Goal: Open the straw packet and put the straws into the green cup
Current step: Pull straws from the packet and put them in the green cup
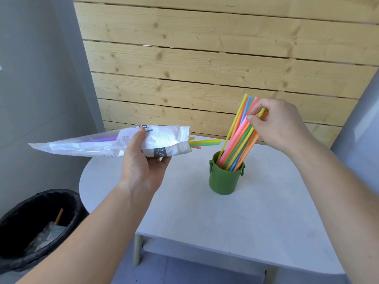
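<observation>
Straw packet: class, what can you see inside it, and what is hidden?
Yellow, green and red straw ends poke from the open mouth of the straw packet; purple straws show through its clear side. Its white print and the left hand hide the rest.

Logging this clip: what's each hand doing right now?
Left hand: grips the straw packet.
Right hand: pinches straws in the green cup.

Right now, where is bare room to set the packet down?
Bare tabletop between the green cup and the near edge, and left of the cup below the packet in the left hand. Crowded above the cup: straws and right hand.
</observation>
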`<state>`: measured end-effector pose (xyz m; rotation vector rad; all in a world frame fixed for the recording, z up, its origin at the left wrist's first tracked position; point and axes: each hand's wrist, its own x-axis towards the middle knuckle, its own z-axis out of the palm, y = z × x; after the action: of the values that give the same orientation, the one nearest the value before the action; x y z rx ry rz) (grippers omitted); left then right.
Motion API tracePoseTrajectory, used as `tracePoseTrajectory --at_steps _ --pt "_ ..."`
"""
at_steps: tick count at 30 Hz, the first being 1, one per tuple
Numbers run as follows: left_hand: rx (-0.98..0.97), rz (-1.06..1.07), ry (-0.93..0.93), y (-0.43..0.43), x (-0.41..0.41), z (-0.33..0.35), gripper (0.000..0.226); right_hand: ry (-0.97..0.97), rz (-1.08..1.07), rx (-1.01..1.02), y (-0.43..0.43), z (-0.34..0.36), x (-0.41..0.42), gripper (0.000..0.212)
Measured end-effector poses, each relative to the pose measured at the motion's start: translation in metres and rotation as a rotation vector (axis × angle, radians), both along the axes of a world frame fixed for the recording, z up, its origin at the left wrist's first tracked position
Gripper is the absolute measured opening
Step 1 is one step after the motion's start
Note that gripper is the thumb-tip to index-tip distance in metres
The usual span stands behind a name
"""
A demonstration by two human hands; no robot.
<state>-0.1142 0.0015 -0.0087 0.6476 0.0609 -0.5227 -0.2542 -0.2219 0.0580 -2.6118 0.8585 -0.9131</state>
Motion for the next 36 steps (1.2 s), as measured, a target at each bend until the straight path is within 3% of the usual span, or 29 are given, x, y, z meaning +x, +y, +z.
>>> tracePoseTrajectory --at_steps 3,5,11,21,25,29,31,36 --pt "0.002 -0.006 0.000 0.000 0.000 -0.001 0.017 -0.040 0.009 0.000 0.001 -0.002 0.001 0.039" --pt "0.001 -0.004 -0.001 0.000 0.001 -0.001 0.020 -0.070 0.027 0.004 0.003 -0.003 0.001 0.047" --pt "-0.002 -0.010 -0.007 -0.001 0.000 0.000 0.014 0.024 0.045 -0.055 0.003 -0.007 0.002 0.025" --pt "-0.021 -0.010 -0.014 0.001 0.001 0.001 0.011 0.137 0.065 -0.090 0.011 -0.009 -0.001 0.029" --pt "-0.031 -0.012 -0.014 0.001 0.000 0.002 0.014 -0.003 -0.034 -0.143 0.011 -0.008 -0.004 0.036" --pt "-0.035 -0.016 -0.017 0.001 -0.001 0.004 0.014 -0.311 -0.114 -0.339 0.029 0.000 -0.012 0.031" --pt "-0.042 -0.018 -0.028 0.002 -0.002 0.005 0.012 -0.319 -0.049 -0.169 0.047 0.003 -0.013 0.038" --pt "-0.042 -0.034 -0.063 0.002 -0.011 0.012 0.010 -0.142 0.082 0.596 0.092 -0.016 -0.003 0.048"
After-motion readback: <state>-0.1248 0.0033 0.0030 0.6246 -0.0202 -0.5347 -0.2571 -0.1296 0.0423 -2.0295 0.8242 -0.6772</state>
